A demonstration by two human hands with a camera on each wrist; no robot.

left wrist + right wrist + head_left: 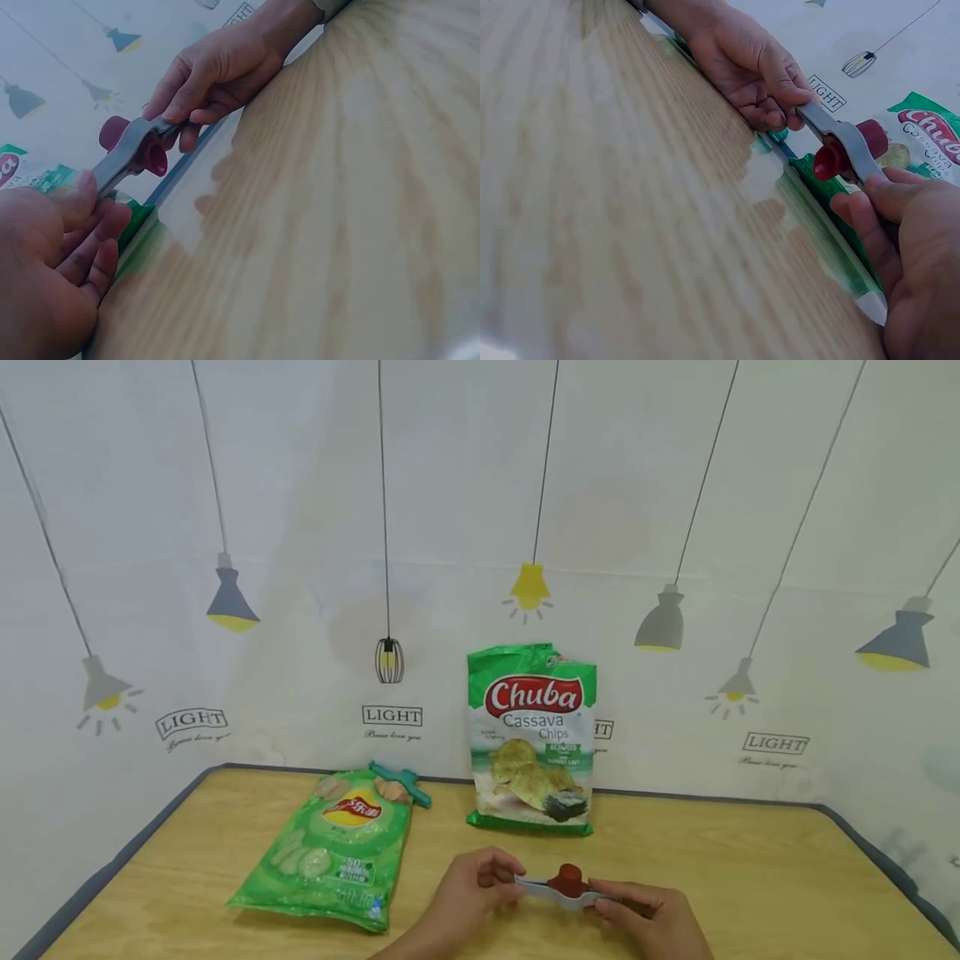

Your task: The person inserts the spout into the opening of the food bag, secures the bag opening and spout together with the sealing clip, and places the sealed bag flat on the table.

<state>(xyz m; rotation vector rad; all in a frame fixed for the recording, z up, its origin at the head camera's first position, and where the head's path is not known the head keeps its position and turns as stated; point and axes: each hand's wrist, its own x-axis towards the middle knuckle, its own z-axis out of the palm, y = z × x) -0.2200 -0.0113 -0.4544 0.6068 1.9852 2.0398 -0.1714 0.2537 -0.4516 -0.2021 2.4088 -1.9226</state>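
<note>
Between my hands is a grey bag clip (576, 902) with a dark red, capped spout (569, 880) at its middle, held up over the table. My left hand (472, 893) pinches one end of the clip between thumb and fingers. At the other end, my right hand (656, 918) pinches it the same way. The spout's flared, hollow red end (829, 163) shows below the grey bar in the right wrist view. Behind the hands, a green and white bag of Chuba cassava chips (532, 752) stands upright against the wall.
A green chip bag (322, 852) lies at the left of the wooden table (750, 868), with a teal clip (402, 783) at its top end. Dark edging (712, 797) runs along the table's back, against a wall (450, 527) printed with lamps.
</note>
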